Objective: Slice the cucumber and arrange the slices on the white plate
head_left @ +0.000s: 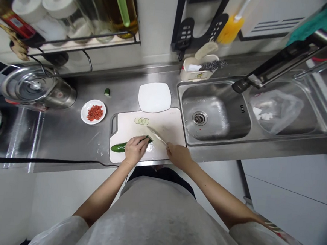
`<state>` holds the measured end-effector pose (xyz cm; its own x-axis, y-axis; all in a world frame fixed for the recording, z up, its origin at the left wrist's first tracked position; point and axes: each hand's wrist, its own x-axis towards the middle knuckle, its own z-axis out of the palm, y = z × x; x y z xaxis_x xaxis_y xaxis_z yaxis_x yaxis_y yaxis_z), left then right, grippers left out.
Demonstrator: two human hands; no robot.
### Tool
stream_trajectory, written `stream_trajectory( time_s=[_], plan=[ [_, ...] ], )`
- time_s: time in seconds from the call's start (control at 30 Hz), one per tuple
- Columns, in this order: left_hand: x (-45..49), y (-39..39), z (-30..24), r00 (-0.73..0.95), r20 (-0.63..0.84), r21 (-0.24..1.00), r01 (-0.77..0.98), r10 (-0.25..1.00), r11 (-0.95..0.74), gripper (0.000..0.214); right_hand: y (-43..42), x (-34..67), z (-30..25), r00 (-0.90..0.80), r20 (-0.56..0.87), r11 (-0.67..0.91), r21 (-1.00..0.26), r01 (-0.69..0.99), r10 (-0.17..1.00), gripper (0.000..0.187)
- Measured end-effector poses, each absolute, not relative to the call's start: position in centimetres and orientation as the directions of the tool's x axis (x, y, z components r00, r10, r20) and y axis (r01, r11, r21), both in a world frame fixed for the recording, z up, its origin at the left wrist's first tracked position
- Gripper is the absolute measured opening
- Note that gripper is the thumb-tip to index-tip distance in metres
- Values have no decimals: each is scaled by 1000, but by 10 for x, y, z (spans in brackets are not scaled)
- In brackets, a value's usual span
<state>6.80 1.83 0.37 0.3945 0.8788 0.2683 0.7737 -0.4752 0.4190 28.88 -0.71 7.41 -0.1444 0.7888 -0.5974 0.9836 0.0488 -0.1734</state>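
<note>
A green cucumber (118, 147) lies on a white cutting board (129, 127) at the counter's front edge. My left hand (135, 149) is curled over the cucumber and pins it down near its right end. My right hand (178, 155) is closed round the handle of a knife (156, 136), whose blade slants up-left to the cucumber's cut end. A few thin cucumber slices (141, 120) rest at the board's far side.
A white square plate (154, 97) sits behind the board. A small dish of red bits (93, 112) and a cucumber stub (107, 92) lie to the left, by a steel pot (37, 88). A double sink (217, 113) with a black tap (272, 68) is to the right.
</note>
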Motion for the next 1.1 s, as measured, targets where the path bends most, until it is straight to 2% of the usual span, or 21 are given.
stream_trajectory(
  time_s=[0.13, 0.23, 0.4, 0.53, 0.6, 0.67, 0.73, 0.8, 0.97, 1.1],
  plan=[
    [71, 23, 19, 301, 79, 485, 821, 950, -301, 25, -16, 304, 80, -82, -540, 11, -134, 991, 838, 34],
    [71, 30, 24, 261, -7, 526, 822, 965, -219, 28, -23, 311, 82, -85, -475, 23, -135, 991, 876, 35],
    [69, 41, 24, 229, -39, 526, 832, 973, -175, 33, -31, 316, 83, -93, -401, 65, -83, 994, 911, 43],
    [74, 49, 29, 195, 0, 576, 802, 981, -160, 35, -34, 320, 85, -127, -364, 115, -53, 992, 923, 45],
    [83, 54, 37, 248, 26, 609, 764, 968, -212, 35, -36, 323, 85, -166, -342, 159, -48, 986, 925, 45],
    [95, 58, 46, 378, 23, 620, 721, 926, -309, 33, -38, 325, 83, -202, -309, 199, -41, 979, 929, 45],
    [108, 62, 55, 515, -26, 601, 693, 857, -399, 30, -39, 328, 80, -226, -267, 226, -32, 974, 937, 43],
    [118, 64, 62, 571, -87, 576, 697, 816, -427, 26, -41, 330, 77, -243, -230, 245, -21, 969, 942, 40],
    [129, 68, 67, 582, -155, 646, 671, 798, -363, 16, -44, 334, 74, -268, -178, 272, -6, 962, 947, 39],
    [128, 78, 58, 427, -218, 703, 692, 878, -163, 15, -46, 335, 73, -235, -159, 237, -5, 971, 959, 37]
  ],
)
